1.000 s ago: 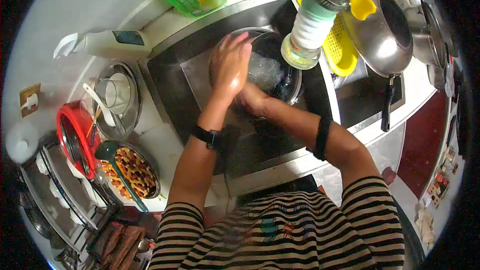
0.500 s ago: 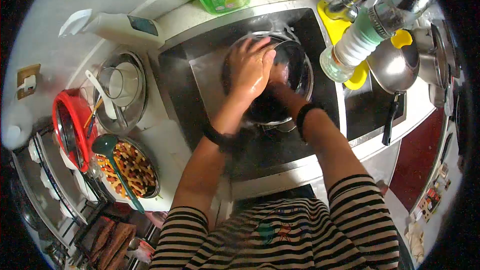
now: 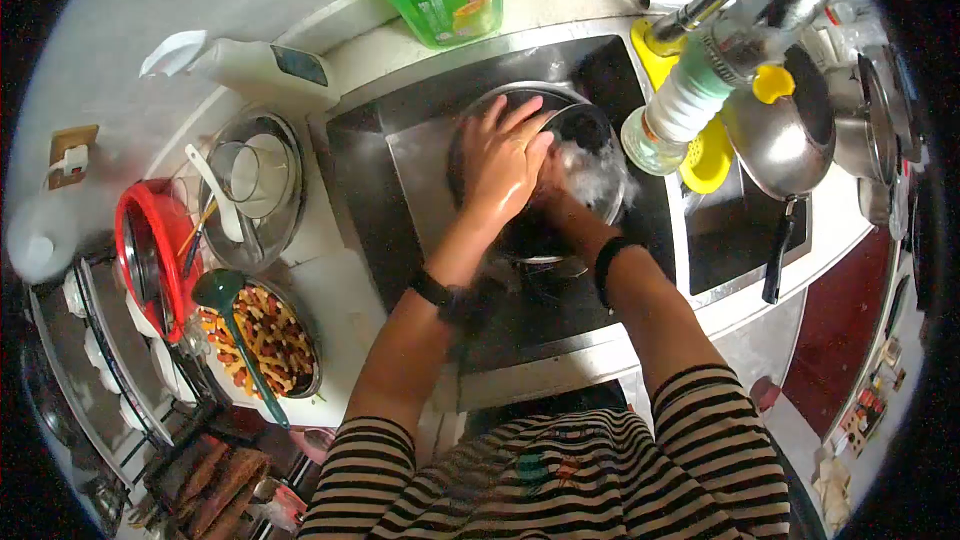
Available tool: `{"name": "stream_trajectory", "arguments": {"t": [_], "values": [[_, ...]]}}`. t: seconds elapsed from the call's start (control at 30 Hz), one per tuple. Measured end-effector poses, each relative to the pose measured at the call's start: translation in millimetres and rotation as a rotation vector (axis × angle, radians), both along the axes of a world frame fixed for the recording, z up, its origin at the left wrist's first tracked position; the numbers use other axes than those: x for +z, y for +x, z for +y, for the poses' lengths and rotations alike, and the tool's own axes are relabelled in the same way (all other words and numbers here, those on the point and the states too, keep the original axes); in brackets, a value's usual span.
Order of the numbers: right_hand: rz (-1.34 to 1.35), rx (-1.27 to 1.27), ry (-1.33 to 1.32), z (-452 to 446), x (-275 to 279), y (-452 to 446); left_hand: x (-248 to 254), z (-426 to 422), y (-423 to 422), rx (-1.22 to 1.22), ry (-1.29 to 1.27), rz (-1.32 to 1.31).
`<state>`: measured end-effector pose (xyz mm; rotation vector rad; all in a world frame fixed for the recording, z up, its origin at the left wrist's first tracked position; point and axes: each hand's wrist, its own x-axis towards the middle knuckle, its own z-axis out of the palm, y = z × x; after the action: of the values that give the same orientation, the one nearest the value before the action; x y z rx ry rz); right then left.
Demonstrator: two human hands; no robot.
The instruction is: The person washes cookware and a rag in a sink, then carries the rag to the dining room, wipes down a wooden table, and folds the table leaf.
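Head view: white splash of water (image 3: 592, 178) now shows in dark round pot (image 3: 580, 125), absent half second ago; work inside pot seems ongoing. Pot sits in sink (image 3: 405, 165). Left hand (image 3: 503, 168) stays at rim, fingers straight, spread. Right hand (image 3: 548, 180) inside, blurred; cannot tell whether fingers grip. Green bottle (image 3: 440, 0) cut off at top.

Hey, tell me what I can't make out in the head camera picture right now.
- Right hand: fingers blurred, partly hidden behind the left hand.
- Metal-rimmed vessel: its bottom is hidden by the hands and splashing water.
- Green dish soap bottle: top cut off by the upper edge.
- Items at far right: too small to identify.
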<state>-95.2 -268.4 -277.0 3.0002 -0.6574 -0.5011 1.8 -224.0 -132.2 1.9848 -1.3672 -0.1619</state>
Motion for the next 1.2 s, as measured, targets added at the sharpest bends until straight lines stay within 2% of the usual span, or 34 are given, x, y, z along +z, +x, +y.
{"name": "stream_trajectory", "arguments": {"t": [0.07,0.13,0.17,0.2,0.23,0.27,0.3,0.37,0.43,0.47,0.57,0.6,0.63,0.7,0.73,0.77,0.83,0.9,0.93,0.97,1.03,1.07,1.1,1.17,1.2], "values": [[-0.186,-0.079,0.315,39.7,-69.7,-17.9,0.8,0.5,-0.2,-0.015,-0.025,0.010],[-0.360,-0.146,0.632,55.6,-94.5,-30.4,0.4,1.6,-1.2,-0.043,0.003,0.002],[-0.370,-0.190,1.073,36.9,-54.5,-29.5,3.5,2.7,-0.9,-0.052,0.020,-0.003],[-0.353,-0.343,1.591,17.8,3.3,-26.2,10.4,4.0,-1.7,-0.056,0.067,-0.017],[-0.334,-0.489,1.960,8.2,47.7,-26.9,11.6,4.5,1.0,-0.115,0.081,-0.034],[-0.344,-0.583,2.200,1.2,86.2,-30.4,8.3,5.4,4.9,-0.174,0.096,-0.050],[-0.383,-0.649,2.302,-4.3,124.1,-36.2,8.8,5.6,7.9,-0.231,0.110,-0.066],[-0.491,-0.826,2.122,-6.4,188.8,-52.7,18.8,5.1,9.8,-0.348,0.057,-0.016],[-0.553,-0.569,1.863,-12.3,238.6,-72.1,26.1,6.7,10.5,-0.459,0.019,0.005],[-0.577,-0.446,1.731,-16.6,258.1,-77.5,25.3,5.5,6.2,-0.441,-0.057,0.050],[-0.766,-0.326,1.286,-31.3,284.7,-73.3,33.8,14.9,-23.5,-0.192,-0.109,0.019],[-0.872,-0.161,0.955,-38.9,269.0,-68.1,39.3,20.6,-34.1,-0.131,-0.076,0.019],[-0.879,-0.131,0.911,-41.7,252.6,-63.6,24.2,22.9,-34.9,-0.285,-0.213,0.097],[-0.892,-0.076,0.828,-43.2,217.5,-56.9,37.1,40.2,-67.6,0.073,-0.240,0.322],[-0.894,-0.080,0.752,-38.8,200.4,-56.3,32.8,47.0,-75.3,0.181,-0.202,0.455],[-0.896,-0.065,0.656,-34.5,198.7,-57.2,23.5,50.7,-80.8,0.197,-0.312,0.733],[-0.914,-0.102,0.741,-24.1,201.5,-60.9,22.4,61.3,-86.2,0.152,-0.116,0.621],[-1.023,-0.241,0.907,-11.3,197.6,-61.5,13.0,57.0,-74.9,0.008,0.210,0.756],[-1.082,-0.309,0.983,-7.6,196.0,-59.5,8.5,48.5,-69.4,-0.012,0.180,0.810],[-1.119,-0.275,0.947,-5.2,195.0,-56.0,5.8,45.4,-70.8,0.006,0.055,0.982],[-1.067,-0.214,0.848,8.1,204.2,-58.0,3.3,42.0,-67.3,0.106,-0.075,1.059],[-1.013,-0.056,0.647,13.3,207.8,-60.6,19.7,47.0,-61.5,0.139,-0.009,1.152],[-0.988,-0.053,0.589,23.3,205.5,-64.1,-17.8,49.5,-63.8,0.111,-0.161,1.344],[-0.970,0.077,0.445,26.4,202.3,-66.1,5.5,57.6,-67.5,0.164,-0.149,1.358],[-1.023,0.121,0.361,18.3,201.5,-61.1,4.3,59.1,-66.3,0.129,-0.156,1.242]]}}
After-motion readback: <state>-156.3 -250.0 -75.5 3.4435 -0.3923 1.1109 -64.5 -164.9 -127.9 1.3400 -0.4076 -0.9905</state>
